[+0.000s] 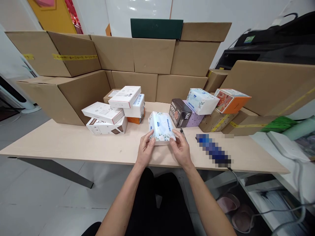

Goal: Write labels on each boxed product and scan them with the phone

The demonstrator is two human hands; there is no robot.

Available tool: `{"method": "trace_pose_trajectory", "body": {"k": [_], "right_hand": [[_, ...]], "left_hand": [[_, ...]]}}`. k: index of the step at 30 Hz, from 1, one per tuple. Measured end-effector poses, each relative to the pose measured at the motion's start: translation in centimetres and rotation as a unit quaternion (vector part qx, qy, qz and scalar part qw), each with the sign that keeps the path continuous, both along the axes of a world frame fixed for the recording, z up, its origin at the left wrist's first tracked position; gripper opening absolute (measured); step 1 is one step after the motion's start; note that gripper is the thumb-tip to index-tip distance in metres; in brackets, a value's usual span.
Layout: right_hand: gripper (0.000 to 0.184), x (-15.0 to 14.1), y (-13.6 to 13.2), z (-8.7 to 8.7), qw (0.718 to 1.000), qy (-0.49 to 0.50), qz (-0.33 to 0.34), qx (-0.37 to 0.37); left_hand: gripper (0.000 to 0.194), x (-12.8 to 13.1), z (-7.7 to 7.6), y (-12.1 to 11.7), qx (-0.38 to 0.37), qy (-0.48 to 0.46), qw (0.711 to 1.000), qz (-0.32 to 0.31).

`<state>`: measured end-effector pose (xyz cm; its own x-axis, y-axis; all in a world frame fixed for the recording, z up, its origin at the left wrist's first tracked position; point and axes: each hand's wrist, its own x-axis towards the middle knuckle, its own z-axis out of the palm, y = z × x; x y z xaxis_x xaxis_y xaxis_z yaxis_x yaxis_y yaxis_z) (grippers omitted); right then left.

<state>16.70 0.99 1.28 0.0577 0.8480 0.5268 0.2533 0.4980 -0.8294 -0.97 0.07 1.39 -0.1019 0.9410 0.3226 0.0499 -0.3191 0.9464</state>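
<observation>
A white tissue pack (pixel 161 127) with a pale blue floral print lies on the wooden table in front of me. My left hand (pixel 147 147) grips its near left corner, thumb and fingers at the edge. On the near right corner my right hand (pixel 180 148) holds it the same way. Just behind the right fingers a dark pen-like item (pixel 182 131) shows in part. Close by on the right stands a dark brown box (pixel 180 113) marked 20%. Beside that box, a similar tissue pack (pixel 202 101) rests on a purple dotted box (pixel 194 118).
White boxes (pixel 102 112) are stacked at the left, with an orange-and-white box (pixel 136 111) beside them. An orange box (pixel 232 100) sits atop a brown carton (pixel 216 120) at right. Cardboard walls (pixel 182 87) enclose the back. A blurred dark blue object (pixel 213 150) lies front right.
</observation>
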Motion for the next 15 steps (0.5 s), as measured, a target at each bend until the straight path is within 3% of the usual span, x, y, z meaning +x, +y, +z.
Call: {"method": "trace_pose_trajectory", "body": {"k": [3, 8, 13, 15], "right_hand": [[0.046, 0.2, 0.1, -0.2, 0.999, -0.03, -0.014, -0.029], [0.087, -0.2, 0.2, 0.0, 0.992, -0.104, -0.042, -0.063], [0.071, -0.7, 0.3, 0.3, 0.991, -0.075, -0.093, -0.052], [0.067, -0.5, 0.3, 0.1, 0.994, -0.042, -0.076, -0.064]], "left_hand": [[0.05, -0.1, 0.1, -0.3, 0.026, 0.033, 0.999, -0.008], [0.052, 0.3, 0.7, -1.0, 0.062, 0.065, 0.993, -0.073], [0.05, 0.3, 1.0, -1.3, 0.071, 0.071, 0.987, -0.122], [0.044, 0.3, 0.6, -1.1, 0.075, 0.044, 0.993, -0.077]]}}
